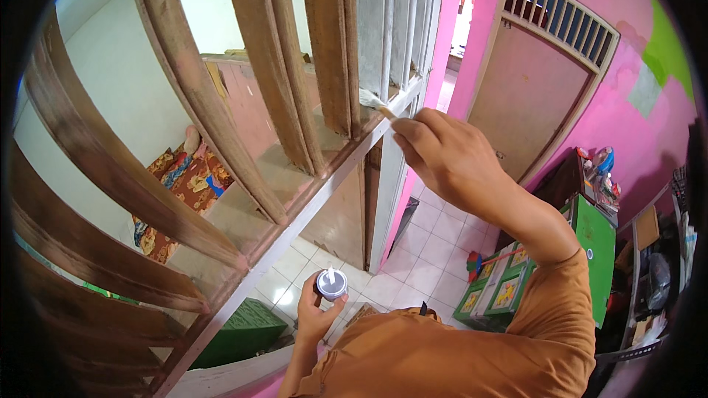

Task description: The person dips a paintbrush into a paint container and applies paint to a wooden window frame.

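Observation:
My right hand is closed round the handle of a paintbrush. Its pale, paint-coated bristles rest at the foot of the slats, where they meet the wooden rail. Slats toward the right, near the brush, are grey-white painted slats; further left stand bare brown slats. Lower down, my left hand grips a small round open can, held upright below the rail. White paint streaks show inside the can. The rail's front face is pale, while its top is partly brown.
Beyond the slats lies a patterned cloth. At right stand a closed door in a pink wall, a green drawer cabinet and a cluttered shelf. A green box sits on the tiled floor.

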The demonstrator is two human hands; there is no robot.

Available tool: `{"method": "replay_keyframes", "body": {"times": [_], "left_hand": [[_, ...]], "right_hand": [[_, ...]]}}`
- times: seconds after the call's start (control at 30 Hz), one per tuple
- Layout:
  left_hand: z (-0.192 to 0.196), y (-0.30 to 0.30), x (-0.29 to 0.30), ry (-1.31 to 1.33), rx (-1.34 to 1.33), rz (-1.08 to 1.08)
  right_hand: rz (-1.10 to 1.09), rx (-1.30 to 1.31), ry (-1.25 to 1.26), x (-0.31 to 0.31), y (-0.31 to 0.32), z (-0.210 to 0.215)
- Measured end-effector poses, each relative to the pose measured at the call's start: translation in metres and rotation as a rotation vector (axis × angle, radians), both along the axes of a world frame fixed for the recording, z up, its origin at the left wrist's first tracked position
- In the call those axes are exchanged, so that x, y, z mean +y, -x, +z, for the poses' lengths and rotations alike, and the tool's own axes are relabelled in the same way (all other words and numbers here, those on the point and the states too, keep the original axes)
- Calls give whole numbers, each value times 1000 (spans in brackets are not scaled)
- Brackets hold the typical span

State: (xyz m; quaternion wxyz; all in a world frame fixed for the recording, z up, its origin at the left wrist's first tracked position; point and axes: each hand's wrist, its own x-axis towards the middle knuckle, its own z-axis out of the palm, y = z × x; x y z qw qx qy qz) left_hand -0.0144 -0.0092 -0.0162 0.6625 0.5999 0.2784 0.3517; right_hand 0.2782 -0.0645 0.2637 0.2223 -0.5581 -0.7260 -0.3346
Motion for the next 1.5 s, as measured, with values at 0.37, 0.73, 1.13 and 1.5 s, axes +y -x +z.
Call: {"method": "replay_keyframes", "body": {"times": [0.37, 0.73, 1.13, 1.5], "left_hand": [[-2, -2, 2, 16, 4, -1], [0, -1, 3, 28, -2, -11], [-3, -1, 2, -9, -13, 1], [-5, 0, 0, -10, -3, -11]], "right_hand": [[10, -23, -39, -1, -2, -5], [28, -25, -44, -3, -1, -2], [86, -29, -100, -10, -7, -6], [80, 8, -37, 3, -5, 1]]}}
